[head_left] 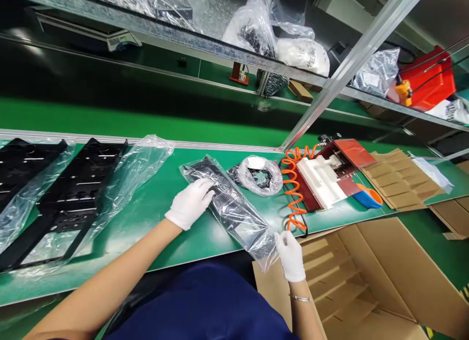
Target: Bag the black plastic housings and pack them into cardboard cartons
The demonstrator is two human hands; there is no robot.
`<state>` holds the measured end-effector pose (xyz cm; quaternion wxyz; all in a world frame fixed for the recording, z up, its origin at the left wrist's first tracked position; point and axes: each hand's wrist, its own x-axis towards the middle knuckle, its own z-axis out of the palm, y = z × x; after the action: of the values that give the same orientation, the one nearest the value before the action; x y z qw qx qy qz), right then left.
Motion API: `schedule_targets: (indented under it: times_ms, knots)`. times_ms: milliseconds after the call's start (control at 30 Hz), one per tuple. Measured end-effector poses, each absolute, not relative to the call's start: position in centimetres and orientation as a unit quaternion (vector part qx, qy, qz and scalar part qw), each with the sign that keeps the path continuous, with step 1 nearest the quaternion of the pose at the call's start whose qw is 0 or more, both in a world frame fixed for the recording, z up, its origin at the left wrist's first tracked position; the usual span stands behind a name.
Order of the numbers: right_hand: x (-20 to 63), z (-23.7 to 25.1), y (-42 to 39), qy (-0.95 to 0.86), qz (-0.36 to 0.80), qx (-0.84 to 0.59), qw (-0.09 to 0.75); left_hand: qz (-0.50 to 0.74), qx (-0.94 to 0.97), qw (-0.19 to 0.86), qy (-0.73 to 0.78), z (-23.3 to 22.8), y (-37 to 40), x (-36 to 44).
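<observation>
while we look down at the green table [172,203], our left hand [190,203] in a white glove lies flat on the long black part in a clear bag [234,210], fingers spread and not closed around it. our right hand [290,254], also in a white glove, pinches the near end of the bag shut between its fingers, just over the table edge. the bag lies slanted on the table, between our two hands. a small bag of little parts [261,174] sits just behind it. an orange curly hose [295,188] lies beside a red and white tool [326,176]. two big black trays in plastic [69,193] rest at the left. an open cardboard box [366,281] stands by our right arm.
</observation>
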<state>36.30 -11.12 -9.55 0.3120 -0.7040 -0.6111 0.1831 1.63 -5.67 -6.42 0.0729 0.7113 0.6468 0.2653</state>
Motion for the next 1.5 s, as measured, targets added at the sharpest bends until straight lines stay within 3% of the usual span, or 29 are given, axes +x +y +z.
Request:
schedule_targets:
  times_ms: [100, 300, 733, 1000, 1500]
  knots:
    - [36.4, -10.1, -10.9, -0.609, 0.123, -0.736, 0.271, 0.201, 0.716, 0.097, 0.661, -8.4, -5.4, 0.4]
    - [36.7, -10.6, -10.7, -0.64, 0.054, -0.727, 0.242, 0.269, 0.695, 0.094, 0.661, -9.7, -6.1, -0.7]
    - [37.3, -10.7, -11.1, -0.63, 0.107, -0.738, 0.215, 0.27, 0.726, 0.062, 0.63, -9.7, -5.3, -0.9]
    - [37.2, -10.7, -11.1, -0.615, 0.123, -0.749, 0.212, 0.164, 0.741, 0.114, 0.641, -9.0, -4.2, 0.4]
    - [36.8, -10.5, -11.0, -0.608, 0.121, -0.752, 0.224, 0.2, 0.789, 0.117, 0.57, -8.9, -8.5, 2.5]
